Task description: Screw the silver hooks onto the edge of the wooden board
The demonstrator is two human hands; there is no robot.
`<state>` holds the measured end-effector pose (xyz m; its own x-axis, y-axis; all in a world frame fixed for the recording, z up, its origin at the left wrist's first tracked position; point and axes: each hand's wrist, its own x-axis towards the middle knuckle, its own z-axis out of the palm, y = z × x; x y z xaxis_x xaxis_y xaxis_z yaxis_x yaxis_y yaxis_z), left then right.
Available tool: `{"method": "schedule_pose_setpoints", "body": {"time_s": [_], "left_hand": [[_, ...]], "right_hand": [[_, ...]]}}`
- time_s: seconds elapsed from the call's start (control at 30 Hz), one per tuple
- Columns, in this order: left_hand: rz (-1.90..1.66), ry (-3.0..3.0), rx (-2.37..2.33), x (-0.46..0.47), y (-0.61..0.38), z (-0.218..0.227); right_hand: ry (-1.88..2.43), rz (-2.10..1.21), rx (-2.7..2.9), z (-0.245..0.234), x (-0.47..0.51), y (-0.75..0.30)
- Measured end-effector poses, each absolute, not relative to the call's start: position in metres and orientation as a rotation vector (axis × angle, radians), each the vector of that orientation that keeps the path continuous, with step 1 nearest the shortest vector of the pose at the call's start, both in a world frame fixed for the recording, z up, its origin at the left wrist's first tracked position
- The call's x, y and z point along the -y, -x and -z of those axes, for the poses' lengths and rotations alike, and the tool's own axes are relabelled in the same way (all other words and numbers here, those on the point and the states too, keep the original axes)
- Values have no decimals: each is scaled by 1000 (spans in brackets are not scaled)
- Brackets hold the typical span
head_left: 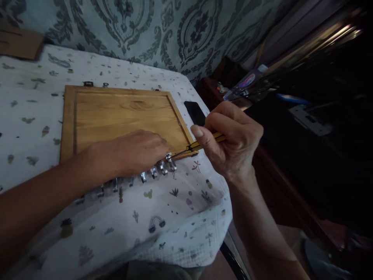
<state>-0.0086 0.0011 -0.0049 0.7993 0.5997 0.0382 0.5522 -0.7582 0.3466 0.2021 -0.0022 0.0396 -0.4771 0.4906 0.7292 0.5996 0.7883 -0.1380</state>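
Observation:
A wooden framed panel [122,116] lies on the cloth, with a row of shiny metal hooks [163,168] along its near edge. My left hand [131,151] rests across the near part of the panel, its fingers bent down beside the hook at the right end; whatever the fingertips pinch is hidden. My right hand [233,136] is closed around the yellow-and-black handle of a screwdriver [196,146]. The thin shaft points left, and its tip meets the rightmost hook.
A patterned white cloth [180,233] covers the table. A black phone-like slab [194,112] lies right of the panel, a piece of cardboard [20,41] at the far left. Beyond the right edge stand a clear plastic bottle [246,82] and a dark surface. Behind is a patterned wall [163,27].

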Motion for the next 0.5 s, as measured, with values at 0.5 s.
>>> {"method": "schedule_pose_setpoints", "body": {"time_s": [0.5], "left_hand": [[-97,-2638,-899,1,8,0]], "right_hand": [[808,-716,2357,-58,12,-222]]}}
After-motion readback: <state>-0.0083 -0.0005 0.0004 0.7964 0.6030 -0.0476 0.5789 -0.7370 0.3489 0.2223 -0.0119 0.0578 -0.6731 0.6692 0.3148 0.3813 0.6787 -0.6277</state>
